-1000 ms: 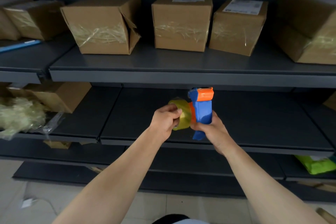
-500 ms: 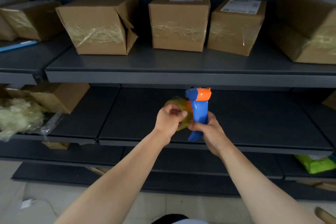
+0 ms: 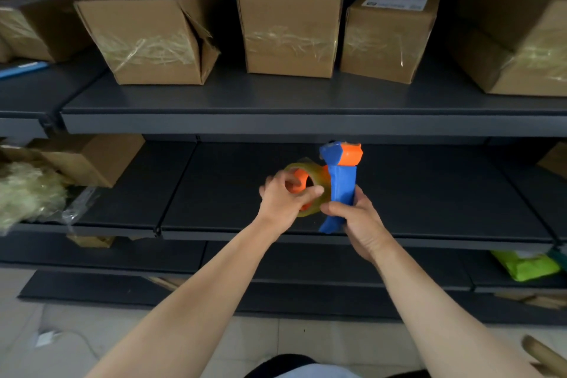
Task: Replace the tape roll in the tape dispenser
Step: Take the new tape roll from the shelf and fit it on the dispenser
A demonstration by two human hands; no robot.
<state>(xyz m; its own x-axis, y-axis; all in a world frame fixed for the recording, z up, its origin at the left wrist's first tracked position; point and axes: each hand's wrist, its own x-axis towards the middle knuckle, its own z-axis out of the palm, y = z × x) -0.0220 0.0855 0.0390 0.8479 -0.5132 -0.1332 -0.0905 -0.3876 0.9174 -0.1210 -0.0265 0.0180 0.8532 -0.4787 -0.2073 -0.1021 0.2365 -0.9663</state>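
Observation:
I hold a blue tape dispenser (image 3: 343,184) with an orange top upright in front of the middle shelf; my right hand (image 3: 357,218) grips its handle from below. A yellowish clear tape roll (image 3: 316,176) sits on the dispenser's orange hub (image 3: 299,182) at its left side. My left hand (image 3: 283,198) grips the roll's outer edge, with fingers over its open face and the thumb across its rim. The lower part of the roll is hidden by my left hand.
Several taped cardboard boxes (image 3: 290,24) stand on the upper grey shelf (image 3: 306,123). The middle shelf (image 3: 429,193) holds a box (image 3: 92,159) and crumpled plastic wrap (image 3: 27,193) at the left. A green packet (image 3: 524,265) lies lower right. Floor tiles show below.
Both hands and the dispenser shifted slightly left. My left hand's fingers have moved off the roll's face, so the orange hub inside the roll now shows.

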